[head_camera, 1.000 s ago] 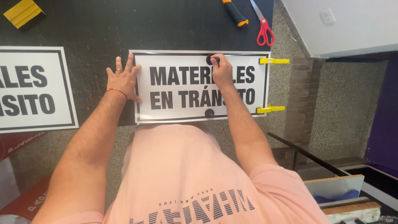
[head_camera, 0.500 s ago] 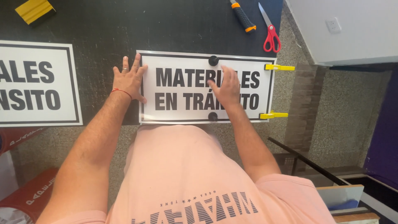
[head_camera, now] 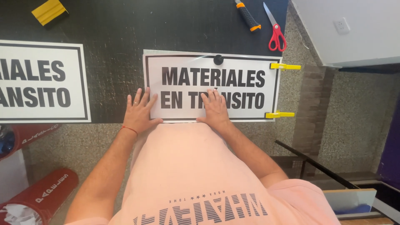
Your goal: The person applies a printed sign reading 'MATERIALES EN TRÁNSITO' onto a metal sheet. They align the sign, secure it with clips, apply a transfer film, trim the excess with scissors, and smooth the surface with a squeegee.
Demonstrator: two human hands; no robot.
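A white rectangular sign with a black border and bold black lettering lies flat on the dark tabletop. My left hand rests flat, fingers spread, on the sign's lower left corner and the table beside it. My right hand presses flat on the sign's lower middle. A round black magnet sits on the sign's top edge. Two yellow clamps grip the sign's right edge. Neither hand holds anything.
A second similar white sign lies at the left. Near the table's far edge lie a yellow squeegee, an orange-and-black utility knife and red-handled scissors. Red rolls stand on the speckled floor at the lower left.
My right hand left the magnet at the sign's top edge and slid down to the lower middle. My left hand moved down to the lower left corner.
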